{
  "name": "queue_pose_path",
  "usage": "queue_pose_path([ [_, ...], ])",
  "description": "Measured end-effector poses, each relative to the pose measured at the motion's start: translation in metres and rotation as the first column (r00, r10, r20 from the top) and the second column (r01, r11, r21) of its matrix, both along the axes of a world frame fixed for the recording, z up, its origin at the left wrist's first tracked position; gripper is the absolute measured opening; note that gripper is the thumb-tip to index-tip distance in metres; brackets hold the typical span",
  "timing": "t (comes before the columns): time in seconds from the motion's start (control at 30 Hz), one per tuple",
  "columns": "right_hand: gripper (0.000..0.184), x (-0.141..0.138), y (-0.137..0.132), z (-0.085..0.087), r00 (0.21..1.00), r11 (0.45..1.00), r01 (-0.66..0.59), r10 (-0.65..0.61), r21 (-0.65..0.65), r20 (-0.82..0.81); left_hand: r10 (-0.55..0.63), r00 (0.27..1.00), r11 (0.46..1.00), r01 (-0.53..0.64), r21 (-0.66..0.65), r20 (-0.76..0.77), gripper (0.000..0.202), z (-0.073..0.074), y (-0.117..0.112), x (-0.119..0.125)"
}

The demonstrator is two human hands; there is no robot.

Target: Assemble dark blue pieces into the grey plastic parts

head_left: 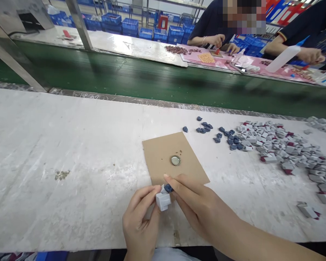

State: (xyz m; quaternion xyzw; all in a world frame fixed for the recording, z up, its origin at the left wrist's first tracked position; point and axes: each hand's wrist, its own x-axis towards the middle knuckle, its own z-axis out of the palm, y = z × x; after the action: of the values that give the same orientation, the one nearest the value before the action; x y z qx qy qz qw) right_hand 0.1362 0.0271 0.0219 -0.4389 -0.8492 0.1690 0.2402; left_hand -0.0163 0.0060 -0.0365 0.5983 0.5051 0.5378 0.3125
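Note:
Between the fingers of my left hand [141, 217] is a light grey plastic piece [163, 200], blocky and stepped in shape. My right hand [203, 203] pinches a small dark blue piece [168, 187] against the upper end of the grey one. Fingertips cover part of both pieces, so how they join cannot be seen. Just beyond the hands, a brown cardboard sheet [163, 152] lies on the white table, with a metal bottle cap [175, 160] on it, open side up. Several loose dark blue pieces [205, 127] are scattered past the sheet's far right corner.
A large heap of grey pieces with dark red parts [279, 141] covers the table's right side. Behind the table runs a green conveyor belt [141, 83]. Across it, two people work at a pink-covered bench [190, 58]. A metal post [80, 25] rises at the left.

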Motion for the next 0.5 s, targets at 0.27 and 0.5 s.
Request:
queue_pose_path([
  [0.27,0.055,0.002,-0.006,-0.013,0.991,0.998,0.010,-0.017,-0.055,-0.134,0.032,0.993,0.996,-0.022,0.090,-0.111,0.039,0.003,-0.004,0.006],
  [0.5,0.053,0.011,-0.010,-0.001,0.988,0.953,-0.047,0.000,-0.299,-0.158,0.034,0.998,0.978,-0.045,-0.206,-0.054,0.015,0.008,-0.014,-0.010],
])
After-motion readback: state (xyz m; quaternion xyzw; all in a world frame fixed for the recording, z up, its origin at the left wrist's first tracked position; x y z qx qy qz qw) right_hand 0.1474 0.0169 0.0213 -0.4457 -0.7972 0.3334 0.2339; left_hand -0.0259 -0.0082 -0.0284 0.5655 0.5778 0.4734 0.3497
